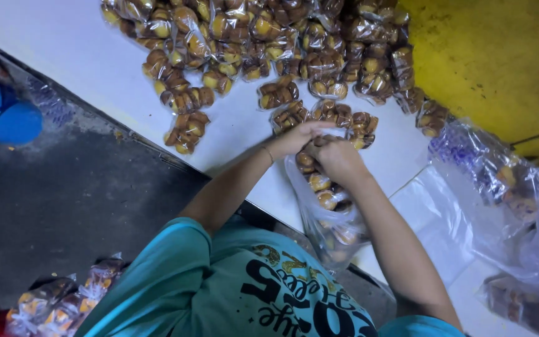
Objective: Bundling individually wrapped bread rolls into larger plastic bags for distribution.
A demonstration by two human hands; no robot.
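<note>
Closest in, there's the person's teal printed t-shirt [238,287], and off by the left elbow a few small clear packets of cakes [63,306] lying on the dark grey floor [63,193]. Both hands meet at the mouth of a clear plastic bag half full of small golden-brown cakes [329,206], which hangs over the edge of the white counter [82,50]. The left hand [297,137] is curled shut, pinching the bag's rim, and the right hand [338,157] is closed around the bunched top too. Loose crinkled clear plastic bags [506,200] sit to the right. Just past the hands, a big heap of little wrapped cake packets [269,43] covers the counter. A blue cylindrical container [4,112] stands far left, with a yellow wall [500,56] behind.
</note>
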